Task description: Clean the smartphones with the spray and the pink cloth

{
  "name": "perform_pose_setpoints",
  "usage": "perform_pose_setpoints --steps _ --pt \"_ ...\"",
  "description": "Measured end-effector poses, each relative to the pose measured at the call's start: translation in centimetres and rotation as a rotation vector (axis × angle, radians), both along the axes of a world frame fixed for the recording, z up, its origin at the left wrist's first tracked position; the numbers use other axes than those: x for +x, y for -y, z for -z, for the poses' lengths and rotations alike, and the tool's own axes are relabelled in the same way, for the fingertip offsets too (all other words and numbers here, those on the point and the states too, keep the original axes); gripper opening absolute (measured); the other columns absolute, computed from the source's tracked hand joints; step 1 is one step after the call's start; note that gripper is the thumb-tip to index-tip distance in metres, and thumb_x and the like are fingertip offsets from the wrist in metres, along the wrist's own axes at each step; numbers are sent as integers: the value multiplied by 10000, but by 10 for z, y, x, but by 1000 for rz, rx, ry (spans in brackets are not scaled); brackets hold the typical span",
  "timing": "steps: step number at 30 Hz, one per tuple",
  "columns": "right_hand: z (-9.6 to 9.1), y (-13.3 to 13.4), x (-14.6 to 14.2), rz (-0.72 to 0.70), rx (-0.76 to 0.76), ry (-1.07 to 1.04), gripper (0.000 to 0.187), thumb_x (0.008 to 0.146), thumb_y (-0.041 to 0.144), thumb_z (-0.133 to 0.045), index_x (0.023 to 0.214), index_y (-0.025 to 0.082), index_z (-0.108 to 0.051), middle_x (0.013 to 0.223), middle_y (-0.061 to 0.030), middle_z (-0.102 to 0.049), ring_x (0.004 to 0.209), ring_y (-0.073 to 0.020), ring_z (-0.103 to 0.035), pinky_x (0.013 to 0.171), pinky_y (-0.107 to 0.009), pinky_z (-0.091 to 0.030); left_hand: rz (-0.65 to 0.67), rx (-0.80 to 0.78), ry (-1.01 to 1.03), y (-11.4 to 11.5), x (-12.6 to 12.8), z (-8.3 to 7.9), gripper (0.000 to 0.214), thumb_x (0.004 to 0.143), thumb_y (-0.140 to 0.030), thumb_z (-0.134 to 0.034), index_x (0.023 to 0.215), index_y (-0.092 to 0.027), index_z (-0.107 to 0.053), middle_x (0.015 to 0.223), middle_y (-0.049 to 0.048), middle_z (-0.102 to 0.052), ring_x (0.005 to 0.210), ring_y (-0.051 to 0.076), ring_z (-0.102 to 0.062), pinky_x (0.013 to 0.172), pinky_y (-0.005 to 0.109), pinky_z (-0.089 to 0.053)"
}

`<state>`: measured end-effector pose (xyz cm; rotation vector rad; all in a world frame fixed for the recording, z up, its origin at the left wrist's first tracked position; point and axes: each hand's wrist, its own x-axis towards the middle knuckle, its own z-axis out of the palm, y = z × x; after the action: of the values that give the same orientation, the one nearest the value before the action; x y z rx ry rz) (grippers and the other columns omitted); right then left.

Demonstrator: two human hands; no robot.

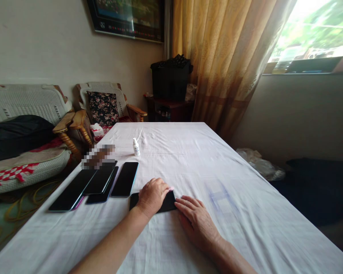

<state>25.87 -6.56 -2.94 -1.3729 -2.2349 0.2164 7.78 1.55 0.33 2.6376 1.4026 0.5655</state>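
On the white-clothed table, a black smartphone lies screen up, turned sideways. My left hand rests on its screen, fingers curled over a small pink cloth; only an edge of the cloth shows. My right hand lies against the phone's right end, its fingers stretched out and fingertips touching the edge. Left of the phone in use is another dark smartphone with a bluish edge. Beyond that, several more phones overlap in a pile.
A small white bottle stands upright farther back. A blurred-out patch covers something behind the phone pile. Wooden armchairs flank the table's left side. Plastic bags lie off its right edge, beside a dark covered shape.
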Motion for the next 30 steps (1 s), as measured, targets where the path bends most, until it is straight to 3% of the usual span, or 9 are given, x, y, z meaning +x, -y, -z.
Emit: perform_pose_setpoints --steps 7,9,17,20,26,30 --pt "7 -3 3 44 12 -96 343 897 165 -442 1122 210 -697 1178 -94 -690 1129 -271 -598 948 -457 -475 104 -42 -54 45 -8 0 144 937 -188 -550 895 -237 -679 870 9 -647 858 190 -580 738 302 -450" --pt "8 -4 4 42 19 -103 328 900 168 -446 1094 215 -707 1159 -89 -699 1114 -272 -606 934 -456 -482 117 -36 -52 42 -8 0 148 936 -191 -553 894 -239 -686 865 11 -648 853 187 -581 740 300 -452" --pt "8 -3 2 44 77 -150 317 917 191 -450 1097 230 -708 1118 -90 -713 1073 -258 -629 903 -434 -503 40 -14 -27 -3 7 -3 202 944 -207 -533 886 -218 -725 866 47 -666 856 205 -595 764 322 -468" --pt "11 -5 7 66 95 -160 307 919 198 -448 1054 228 -722 1088 -87 -725 1062 -254 -641 897 -419 -514 49 -19 -27 5 7 -3 201 945 -200 -532 889 -225 -724 863 41 -660 854 201 -592 760 314 -464" --pt "13 -11 20 145 105 -144 304 910 216 -441 960 203 -740 1071 -86 -733 1028 -263 -662 880 -421 -531 119 -36 -34 43 -3 1 172 953 -230 -547 894 -250 -708 856 13 -644 835 178 -574 747 289 -450" --pt "13 -11 21 151 85 -148 308 909 221 -436 956 216 -740 1071 -75 -733 1034 -257 -660 882 -412 -527 126 -45 -40 42 -1 0 155 944 -224 -561 888 -244 -704 861 13 -647 835 180 -571 749 291 -448"
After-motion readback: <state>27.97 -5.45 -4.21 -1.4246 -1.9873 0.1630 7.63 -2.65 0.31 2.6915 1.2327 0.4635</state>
